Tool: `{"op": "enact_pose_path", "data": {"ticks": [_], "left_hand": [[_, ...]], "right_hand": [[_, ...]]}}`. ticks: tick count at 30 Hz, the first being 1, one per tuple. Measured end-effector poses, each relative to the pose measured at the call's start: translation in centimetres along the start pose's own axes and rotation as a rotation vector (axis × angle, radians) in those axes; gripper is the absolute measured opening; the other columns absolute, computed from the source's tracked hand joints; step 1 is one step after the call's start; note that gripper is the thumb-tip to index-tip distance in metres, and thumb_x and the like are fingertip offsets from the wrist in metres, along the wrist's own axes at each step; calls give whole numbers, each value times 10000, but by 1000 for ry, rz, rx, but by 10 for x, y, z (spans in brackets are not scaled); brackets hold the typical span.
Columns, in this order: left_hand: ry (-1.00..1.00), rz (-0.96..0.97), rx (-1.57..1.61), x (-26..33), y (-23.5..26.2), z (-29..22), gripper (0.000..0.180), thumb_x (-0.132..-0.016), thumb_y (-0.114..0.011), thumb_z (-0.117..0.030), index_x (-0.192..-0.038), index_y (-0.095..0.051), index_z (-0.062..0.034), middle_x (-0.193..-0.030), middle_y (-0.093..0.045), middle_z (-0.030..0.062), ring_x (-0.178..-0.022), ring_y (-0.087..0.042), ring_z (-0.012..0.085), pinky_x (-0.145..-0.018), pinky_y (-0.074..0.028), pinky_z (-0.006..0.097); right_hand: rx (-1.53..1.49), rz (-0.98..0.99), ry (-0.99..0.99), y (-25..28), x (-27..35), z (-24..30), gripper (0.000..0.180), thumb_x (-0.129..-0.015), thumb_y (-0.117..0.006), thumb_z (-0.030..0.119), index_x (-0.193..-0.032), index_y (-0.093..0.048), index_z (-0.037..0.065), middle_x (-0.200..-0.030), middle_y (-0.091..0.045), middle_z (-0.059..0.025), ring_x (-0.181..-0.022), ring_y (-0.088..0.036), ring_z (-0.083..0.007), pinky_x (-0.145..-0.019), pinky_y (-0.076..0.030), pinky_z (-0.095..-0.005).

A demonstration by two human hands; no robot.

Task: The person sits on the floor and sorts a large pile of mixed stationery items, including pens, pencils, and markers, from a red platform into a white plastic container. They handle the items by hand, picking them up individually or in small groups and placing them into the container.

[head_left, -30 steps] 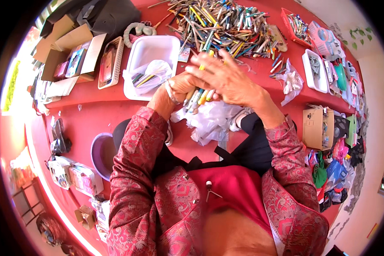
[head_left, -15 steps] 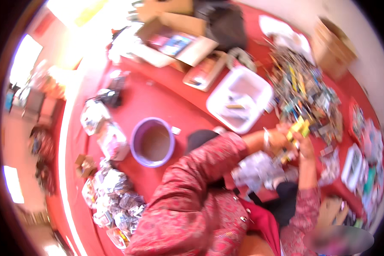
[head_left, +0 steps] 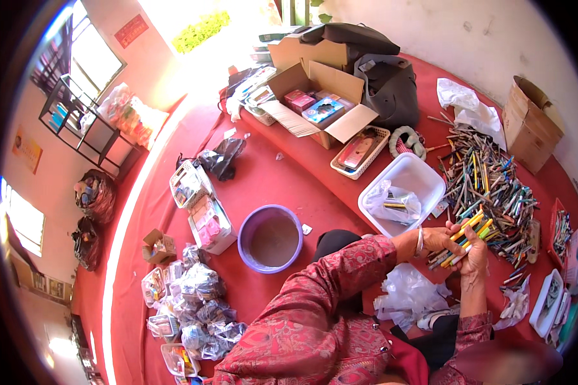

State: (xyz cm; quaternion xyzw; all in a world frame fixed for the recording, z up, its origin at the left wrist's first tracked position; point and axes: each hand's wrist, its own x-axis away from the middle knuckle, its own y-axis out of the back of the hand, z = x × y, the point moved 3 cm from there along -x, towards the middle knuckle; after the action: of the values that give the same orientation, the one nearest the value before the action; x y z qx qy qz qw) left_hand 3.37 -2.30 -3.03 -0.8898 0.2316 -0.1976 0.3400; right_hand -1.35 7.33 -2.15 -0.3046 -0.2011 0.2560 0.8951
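Observation:
A loose bundle of yellow and green pens or pencils [head_left: 474, 224] slants between my two hands. My left hand [head_left: 440, 240], with a bangle at its wrist, is closed round the bundle from the left. My right hand [head_left: 474, 262] grips it from the near right side, thumb and fingers close to the left hand's fingers. Just beyond spreads a big heap of mixed pens and pencils [head_left: 481, 173] on the red cloth. To the left of the heap stands a white plastic tub [head_left: 401, 186] with a clear bag of pens [head_left: 395, 204] inside.
Crumpled clear plastic bags [head_left: 410, 295] lie below my hands. A purple bucket [head_left: 270, 215] sits to the left, near several bagged bundles [head_left: 202, 289]. Farther off are an open carton [head_left: 289, 115] and a dark bag [head_left: 388, 90]. A red basket [head_left: 560, 234] stands at the right.
The view has shifted and sharpened, so the scene sits farther right and lower. My hands stay together on the bundle, its pens now fanned out more visibly.

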Motion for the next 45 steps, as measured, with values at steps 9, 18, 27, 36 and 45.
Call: {"op": "enact_pose_path", "data": {"ticks": [9, 18, 27, 36, 45], "left_hand": [[-43, -13, 503, -27, 16, 20, 483, -824, -458, -479, -1005, -535, -38, -934, -581, 123, -879, -547, 262, -793, -433, 353], [-337, -102, 995, -51, 27, 16, 535, -875, -323, -430, -1134, -429, 25, -1157, -468, 194, -1078, -460, 294, -968, -319, 394], [-450, -182, 1030, -35, 17, 1, 365, -849, -379, -345, -984, -501, -28, -1016, -540, 161, -952, -525, 293, -895, -384, 406], [-437, -112, 800, -13, 32, -14, 569, -831, -391, -461, -1210, -365, -38, -1128, -507, 122, -1050, -468, 262, -934, -327, 415], [-401, -231, 810, -15, 32, -7, 492, -847, -333, -448, -1119, -476, -63, -1009, -557, 92, -927, -535, 249, -848, -407, 386]], "right_hand": [[-152, -58, 250, 20, -19, 45, 165, -812, -567, 201, -842, -480, 63, -713, -500, -24, -687, -504, -155, -746, -439, -343], [131, -287, 452, -25, -26, 19, 169, -749, -587, 50, -880, -483, 29, -674, -541, -50, -588, -544, -146, -592, -463, -271], [-7, -135, 402, -43, -27, 0, 134, -783, -566, 55, -876, -471, 41, -650, -464, -18, -606, -475, -113, -614, -438, -265], [-43, 25, 366, -22, -39, 36, 120, -796, -536, 123, -801, -423, 85, -613, -416, 16, -571, -433, -84, -595, -394, -251], [127, -79, 302, -40, -34, -12, 229, -758, -566, 48, -950, -448, 9, -640, -502, -17, -578, -496, -97, -603, -424, -226]]}}
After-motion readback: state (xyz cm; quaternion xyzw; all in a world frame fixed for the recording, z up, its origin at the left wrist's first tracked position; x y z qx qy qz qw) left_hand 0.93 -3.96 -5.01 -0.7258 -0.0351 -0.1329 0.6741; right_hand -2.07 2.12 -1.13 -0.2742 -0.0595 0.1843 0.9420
